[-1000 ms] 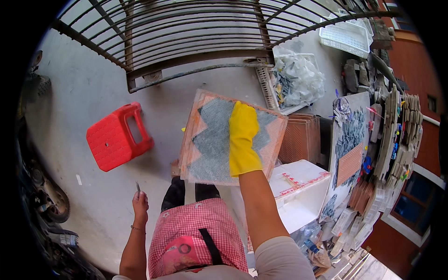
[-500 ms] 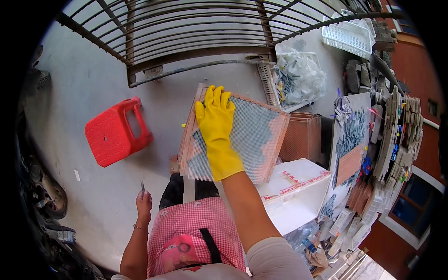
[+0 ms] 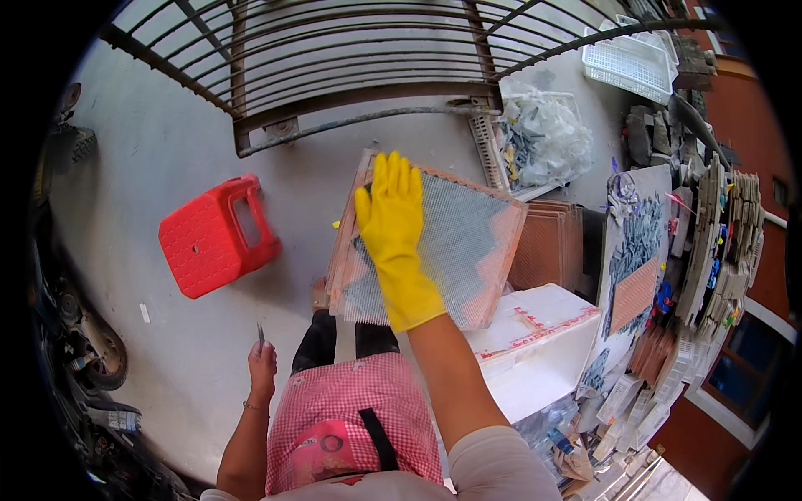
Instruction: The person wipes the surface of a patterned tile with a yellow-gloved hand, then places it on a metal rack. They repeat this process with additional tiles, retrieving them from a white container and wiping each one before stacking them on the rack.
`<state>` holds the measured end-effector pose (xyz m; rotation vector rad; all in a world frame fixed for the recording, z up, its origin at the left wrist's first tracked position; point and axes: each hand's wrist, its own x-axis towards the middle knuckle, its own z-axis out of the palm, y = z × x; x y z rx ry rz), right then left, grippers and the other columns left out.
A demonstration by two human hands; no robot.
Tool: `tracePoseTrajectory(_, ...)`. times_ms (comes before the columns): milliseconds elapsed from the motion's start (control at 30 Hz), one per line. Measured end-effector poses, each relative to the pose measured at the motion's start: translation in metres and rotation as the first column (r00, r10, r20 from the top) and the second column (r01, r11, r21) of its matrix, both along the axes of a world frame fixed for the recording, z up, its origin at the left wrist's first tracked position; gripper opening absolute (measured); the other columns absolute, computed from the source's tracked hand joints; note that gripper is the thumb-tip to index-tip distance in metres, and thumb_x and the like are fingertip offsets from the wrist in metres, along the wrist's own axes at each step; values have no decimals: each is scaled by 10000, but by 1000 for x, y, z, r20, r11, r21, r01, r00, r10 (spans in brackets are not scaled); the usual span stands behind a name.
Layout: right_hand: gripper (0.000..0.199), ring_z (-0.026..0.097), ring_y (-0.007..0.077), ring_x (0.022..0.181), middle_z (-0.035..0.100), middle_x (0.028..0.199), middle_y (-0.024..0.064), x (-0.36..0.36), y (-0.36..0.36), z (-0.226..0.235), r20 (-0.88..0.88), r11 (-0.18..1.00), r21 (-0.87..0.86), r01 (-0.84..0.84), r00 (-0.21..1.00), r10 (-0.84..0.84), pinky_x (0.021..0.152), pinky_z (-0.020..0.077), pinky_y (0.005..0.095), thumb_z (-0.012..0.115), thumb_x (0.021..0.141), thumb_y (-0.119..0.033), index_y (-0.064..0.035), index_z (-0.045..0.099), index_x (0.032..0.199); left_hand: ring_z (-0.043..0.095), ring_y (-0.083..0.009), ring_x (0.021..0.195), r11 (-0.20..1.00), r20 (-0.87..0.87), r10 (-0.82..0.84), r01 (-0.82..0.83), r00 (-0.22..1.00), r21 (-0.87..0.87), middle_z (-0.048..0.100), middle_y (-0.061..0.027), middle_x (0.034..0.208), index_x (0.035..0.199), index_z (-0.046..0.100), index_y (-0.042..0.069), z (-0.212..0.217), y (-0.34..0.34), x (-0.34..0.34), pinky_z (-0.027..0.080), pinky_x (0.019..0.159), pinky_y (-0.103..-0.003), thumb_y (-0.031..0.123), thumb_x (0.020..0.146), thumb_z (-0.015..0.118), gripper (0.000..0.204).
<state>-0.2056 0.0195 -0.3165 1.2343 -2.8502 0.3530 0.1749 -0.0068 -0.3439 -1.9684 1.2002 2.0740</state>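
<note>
My right hand [image 3: 393,221], in a yellow rubber glove, lies flat with its fingers stretched out on a stack of square sheets. The top sheet is a mesh [image 3: 468,225] over grey-blue and pink-orange areas with a zigzag border between them. Layered pinkish edges [image 3: 342,250] show at the stack's left side; what supports it is hidden. Lower left, my bare left hand [image 3: 262,359] is closed around a slim pointed metal tool [image 3: 261,334], held upright and away from the stack.
A red plastic stool [image 3: 213,242] stands left. Ahead is a rusty metal rack [image 3: 368,92]. Rightward are a crate with clear plastic bags [image 3: 547,134], ribbed brown tiles [image 3: 543,246], a white foam box [image 3: 535,351] and a board of grey-blue strips [image 3: 631,242]. Motorcycles [image 3: 92,342] line the left edge.
My right hand's fingers have straightened and lie flatter on the mesh. My left hand keeps the metal tool. The whole view has shifted slightly.
</note>
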Motion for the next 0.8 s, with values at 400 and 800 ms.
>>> tracePoseTrajectory(400,498,329,257,1241,383,1319,142,-6,6,-10,-88,994,-5,110,990,-110,1053,186,371,434,860,-293,-33,377,1281,268,-10,421,999,25,-36,36,999,-27,352,78,540,731,444,118,0,1,-7,212,364,-176,249,888,464,205)
tracePoseTrajectory(800,508,332,246,1240,384,1327,119,-21,22,-3,-85,990,19,141,987,-139,1061,173,340,439,859,-304,-29,376,1282,269,-13,428,988,34,-150,151,988,-29,356,74,540,719,448,105,9,6,-9,208,369,-184,241,886,462,216)
